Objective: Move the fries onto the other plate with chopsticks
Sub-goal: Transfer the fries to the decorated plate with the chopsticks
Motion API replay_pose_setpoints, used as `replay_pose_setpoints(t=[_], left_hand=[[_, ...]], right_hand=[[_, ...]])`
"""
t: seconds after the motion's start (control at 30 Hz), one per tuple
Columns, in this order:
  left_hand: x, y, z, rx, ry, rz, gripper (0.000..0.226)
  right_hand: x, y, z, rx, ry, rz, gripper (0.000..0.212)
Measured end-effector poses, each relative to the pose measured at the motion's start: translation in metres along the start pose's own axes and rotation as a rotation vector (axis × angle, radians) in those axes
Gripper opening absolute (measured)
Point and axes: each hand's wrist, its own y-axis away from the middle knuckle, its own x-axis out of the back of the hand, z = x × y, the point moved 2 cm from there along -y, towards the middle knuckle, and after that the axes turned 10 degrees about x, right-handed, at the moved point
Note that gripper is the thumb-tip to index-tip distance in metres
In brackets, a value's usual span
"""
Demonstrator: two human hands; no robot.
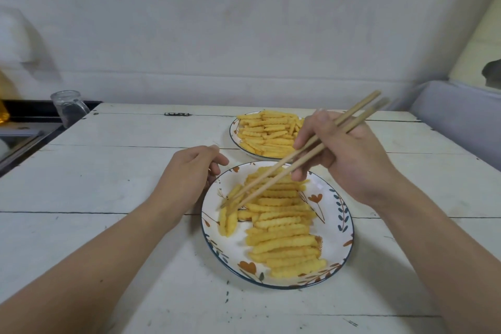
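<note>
Wooden chopsticks (282, 171), pinched in the right hand (349, 154), have their tips almost together around a fry (231, 218) at the near plate (336, 228) left edge, so squeeze evenly, lift straight, while left hand (189, 171) grips that rim.

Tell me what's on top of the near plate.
Crinkle-cut fries cover the near plate, with the chopsticks tips at the left fries. The plate's pattern beneath the pile is hidden.
</note>
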Motion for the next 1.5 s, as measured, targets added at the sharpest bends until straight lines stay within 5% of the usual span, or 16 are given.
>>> replay_pose_setpoints(t=[0.17,0.43,0.6,1.1,1.5], left_hand=[[0.0,0.0,0.0,-0.002,-0.001,-0.003,0.039],[-0.001,0.002,-0.001,-0.023,-0.06,0.002,0.035],[-0.002,-0.001,-0.002,-0.019,-0.075,0.011,0.039],[-0.003,-0.005,-0.003,-0.038,-0.071,0.009,0.039],[-0.003,0.0,-0.001,-0.012,-0.044,-0.007,0.038]], right_hand=[[0.019,-0.003,-0.005,0.006,-0.001,0.074,0.04],[0.06,-0.019,0.004,0.061,0.215,0.537,0.037],[0.069,-0.062,0.013,0.018,0.402,0.438,0.036],[0.049,-0.103,0.043,-0.028,0.426,0.288,0.04],[0.057,-0.039,-0.056,0.011,0.207,0.297,0.05]])
